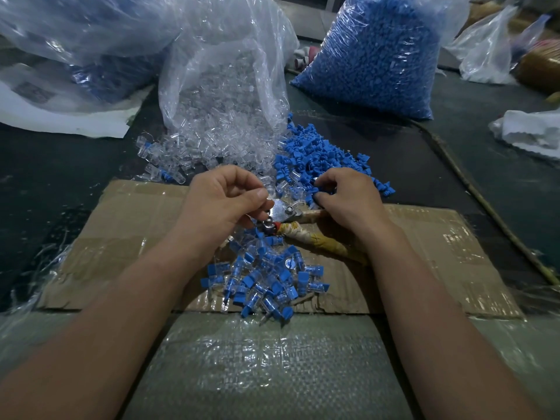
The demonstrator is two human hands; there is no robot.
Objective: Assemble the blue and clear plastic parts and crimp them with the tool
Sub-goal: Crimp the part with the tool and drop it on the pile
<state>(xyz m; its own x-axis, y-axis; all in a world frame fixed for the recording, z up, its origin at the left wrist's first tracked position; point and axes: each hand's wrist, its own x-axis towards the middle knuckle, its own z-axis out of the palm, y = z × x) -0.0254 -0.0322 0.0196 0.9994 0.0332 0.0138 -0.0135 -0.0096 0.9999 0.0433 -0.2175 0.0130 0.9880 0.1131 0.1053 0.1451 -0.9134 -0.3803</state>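
My left hand is curled up, with the thumb pressed to the fingertips. It sits right by the shiny metal head of the tool. I cannot tell if there is a part in that pinch.

My right hand is curled too, and its thumb and fingers pinch a little blue part at the edge of the blue pile. This hand lies over the tool and hides some of the handles. The handles are wrapped in old yellow tape.

The tool lies on a flat brown cardboard with shiny tape on it. The blue parts are bumpy and not shiny. Beside them is the clear pile, spilling out of an open crinkly bag. The clear parts look like small glassy cups.

Close to me, just under the tool, is a heap of joined parts, clear with blue inside.

Behind the piles stands a fat bag of blue parts. Another big soft bag lies far left, on a white sheet. A lumpy white foam piece is far right. A woven sack under thin plastic lies between my arms.
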